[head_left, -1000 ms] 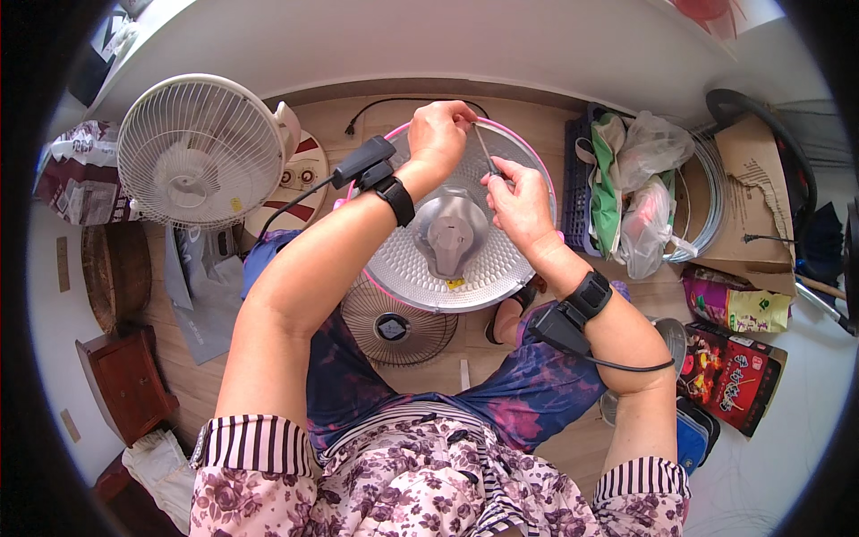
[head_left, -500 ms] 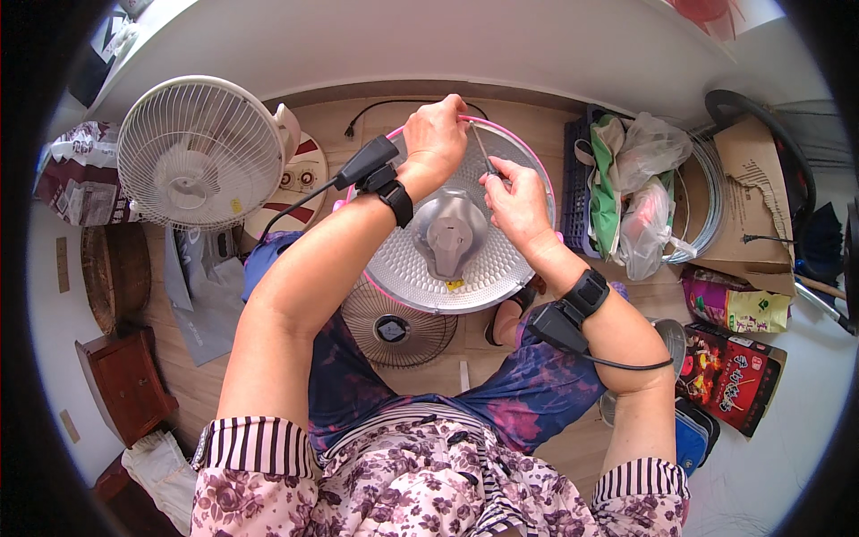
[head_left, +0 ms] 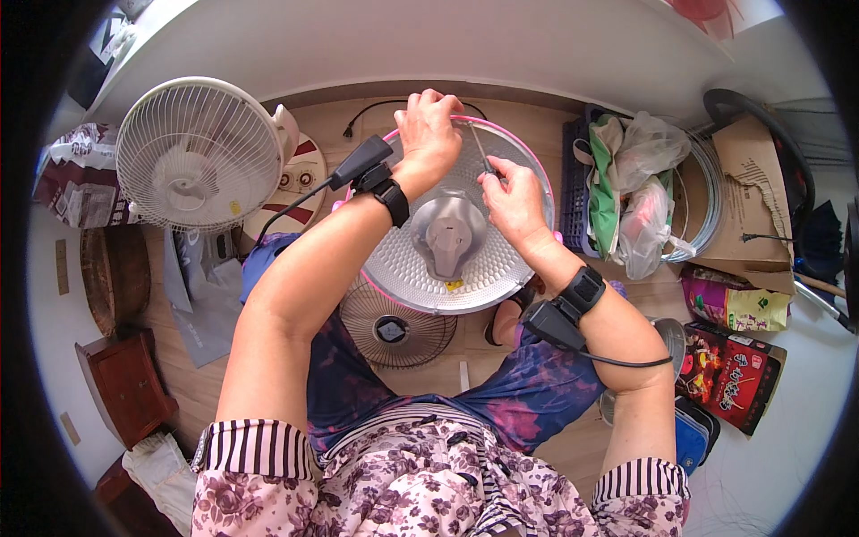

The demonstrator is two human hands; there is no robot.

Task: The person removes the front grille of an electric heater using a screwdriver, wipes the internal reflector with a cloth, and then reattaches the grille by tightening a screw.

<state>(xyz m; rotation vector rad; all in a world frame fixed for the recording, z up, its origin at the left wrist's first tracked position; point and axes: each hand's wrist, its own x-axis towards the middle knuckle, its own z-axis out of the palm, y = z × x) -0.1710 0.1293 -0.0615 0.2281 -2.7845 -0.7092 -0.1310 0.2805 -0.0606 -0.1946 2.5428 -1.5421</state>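
A round fan housing [head_left: 407,268] with a pink rim and a grey motor hub [head_left: 447,234] lies in front of me, above my lap. My left hand [head_left: 429,130] grips the far pink rim of the housing. My right hand [head_left: 512,199] holds a thin screwdriver [head_left: 480,150], its shaft pointing up toward the rim beside the left hand. Both wrists wear black bands with cabled devices.
A white fan [head_left: 199,154] stands at the left. A loose wire fan guard [head_left: 389,329] lies on the wooden floor under the housing. Plastic bags in a dark crate [head_left: 626,192], cardboard [head_left: 752,210] and snack packets [head_left: 732,371] crowd the right. A small wooden stool [head_left: 121,385] sits lower left.
Both hands have shifted slightly upward along the far rim; the left hand now grips the pink rim higher, and the screwdriver stays between the two hands.
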